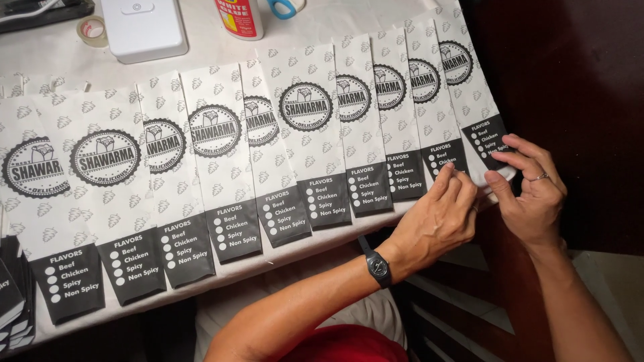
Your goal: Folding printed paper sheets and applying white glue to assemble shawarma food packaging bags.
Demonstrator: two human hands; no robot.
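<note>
Working at the right end of a row of printed paper bags (305,134), the person has both hands on the last bag (469,100) in the line. Bags are white with a round dark emblem and a dark band at the lower end; they lie overlapped like shingles across the counter (60,67), lower ends toward the near edge. Step in hand, by my reading: setting or squaring the end bag against its neighbour. Left hand (436,221), wristwatch (378,267) on the wrist, is loosely curled, fingertips down on the lower edge of the bags where the last two overlap; it pinches nothing that I can see. Right hand (530,184), ring on one finger, is half open, thumb and forefinger closing on the dark lower corner of the last bag, which overhangs the counter edge there. Whether the corner is gripped or only touched cannot be told. Next move, as a judgement: a small, light slide or press, keeping the overlap even with the rest of the row, without dragging the neighbours. Behind the row: a white box (144,27), a tape roll (92,30), a glue bottle (239,17), blue scissor handles (285,7). A dark stack of further bags (13,308) sits at far left.
</note>
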